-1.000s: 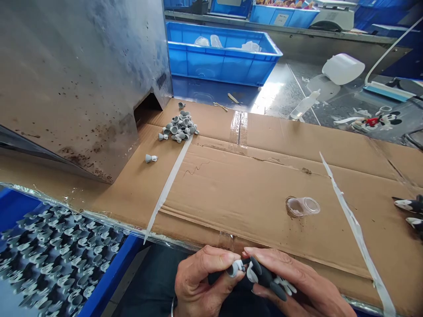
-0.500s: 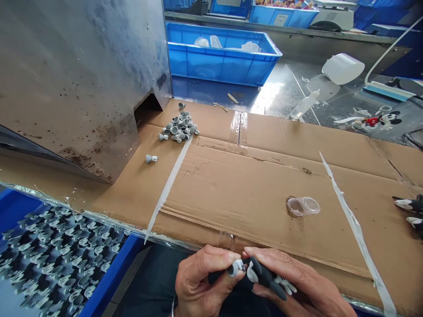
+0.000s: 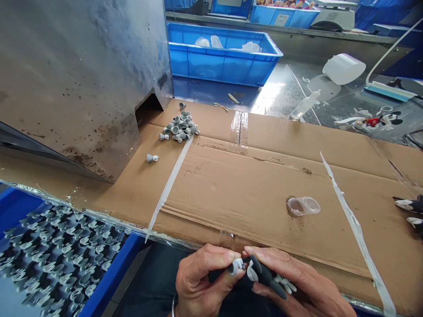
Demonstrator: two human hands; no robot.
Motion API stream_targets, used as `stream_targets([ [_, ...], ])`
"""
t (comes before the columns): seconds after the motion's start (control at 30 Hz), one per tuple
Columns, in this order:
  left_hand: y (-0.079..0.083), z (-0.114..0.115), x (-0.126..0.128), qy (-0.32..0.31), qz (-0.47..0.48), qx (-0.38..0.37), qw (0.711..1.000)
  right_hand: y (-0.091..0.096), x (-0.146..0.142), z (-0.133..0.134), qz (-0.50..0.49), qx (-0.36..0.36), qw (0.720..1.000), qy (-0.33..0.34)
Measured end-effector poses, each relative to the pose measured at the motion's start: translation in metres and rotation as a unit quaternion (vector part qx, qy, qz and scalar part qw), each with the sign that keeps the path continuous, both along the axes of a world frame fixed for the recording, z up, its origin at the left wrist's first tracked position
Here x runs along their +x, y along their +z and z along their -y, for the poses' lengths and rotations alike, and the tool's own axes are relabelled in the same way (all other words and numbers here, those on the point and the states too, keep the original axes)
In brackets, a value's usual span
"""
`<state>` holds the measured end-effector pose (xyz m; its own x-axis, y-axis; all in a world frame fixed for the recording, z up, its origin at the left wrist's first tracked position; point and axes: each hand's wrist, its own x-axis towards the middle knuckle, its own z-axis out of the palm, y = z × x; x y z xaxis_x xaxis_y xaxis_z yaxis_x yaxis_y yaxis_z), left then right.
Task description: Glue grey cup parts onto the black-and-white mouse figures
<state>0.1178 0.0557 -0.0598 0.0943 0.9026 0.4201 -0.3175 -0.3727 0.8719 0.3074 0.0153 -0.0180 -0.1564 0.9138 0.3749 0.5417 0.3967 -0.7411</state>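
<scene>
At the bottom middle, my left hand [image 3: 205,273] is closed, its thumb and finger pinching a small grey-and-white glove-like figurine part [image 3: 235,267]. My right hand [image 3: 297,277] is closed around a black-and-white mouse figurine [image 3: 264,274] with dark round ears. The small part meets a thin dark piece at the figurine's left side; whether it is joined or only touching, I cannot tell. A pile of similar grey-and-white parts [image 3: 181,127] lies on the cardboard [image 3: 244,189] at upper left, with one loose part [image 3: 152,158] lying nearer to me.
A stained metal box [image 3: 76,79] stands at left. Below it, a blue crate [image 3: 132,255] holds rows of grey-and-white parts. A small clear cup [image 3: 303,206] lies on the cardboard at right. Farther back are a blue bin [image 3: 224,66], a clear bottle [image 3: 306,105] and a red-and-black mouse figure [image 3: 376,121].
My hands and the pieces in them keep nearly the same place. The whole view has shifted very slightly.
</scene>
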Motion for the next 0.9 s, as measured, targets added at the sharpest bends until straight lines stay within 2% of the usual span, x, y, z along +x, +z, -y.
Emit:
stream_targets([
  [0.9,-0.0006,-0.0021,0.0005,0.002,0.005,0.006,1.000,0.0012,-0.0013,0.0001,-0.006,-0.001,1.000,0.002],
])
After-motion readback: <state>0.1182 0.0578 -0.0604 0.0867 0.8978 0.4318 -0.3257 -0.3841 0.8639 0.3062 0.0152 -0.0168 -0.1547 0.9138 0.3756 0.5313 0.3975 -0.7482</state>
